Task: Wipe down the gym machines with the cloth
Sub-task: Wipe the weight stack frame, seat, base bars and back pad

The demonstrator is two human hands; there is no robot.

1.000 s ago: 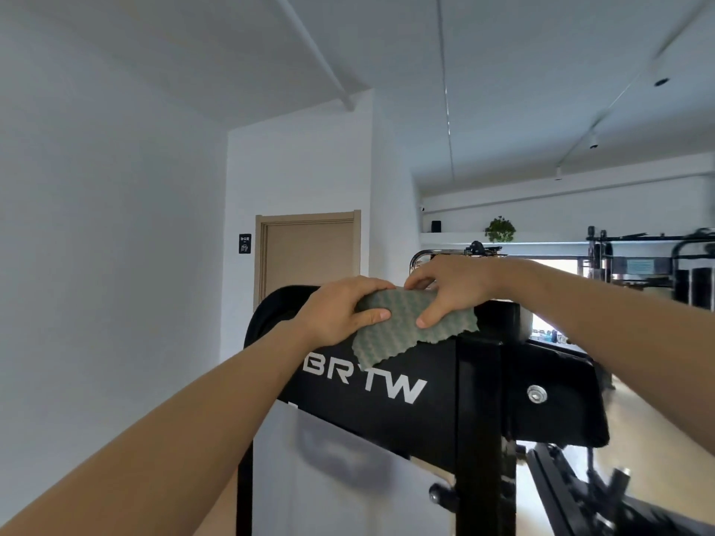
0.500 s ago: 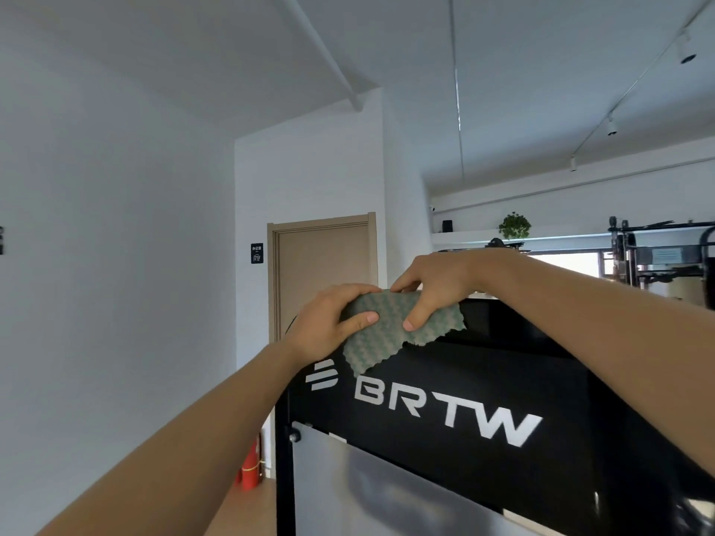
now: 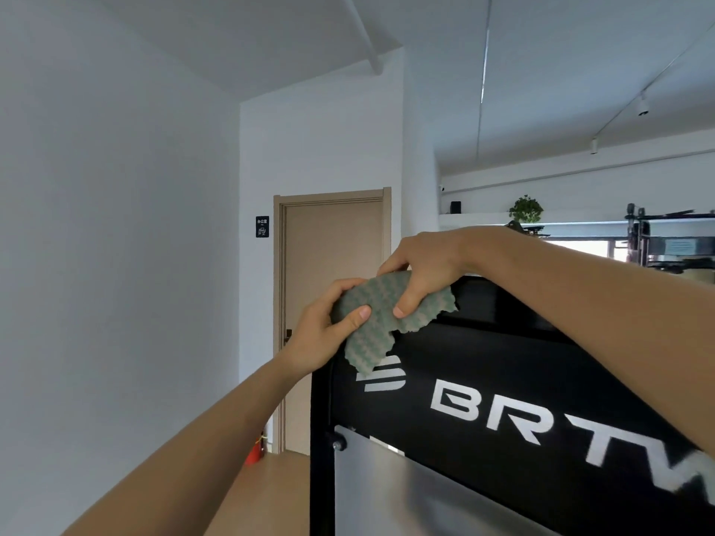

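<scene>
Head view: we find the green waffle-textured cloth (image 3: 381, 317) draped over the top left corner of the black BRTW machine panel (image 3: 503, 381), pinched by the left hand (image 3: 325, 334) and right hand (image 3: 423, 272); we judge it light, limp, best gripped bunched.
</scene>
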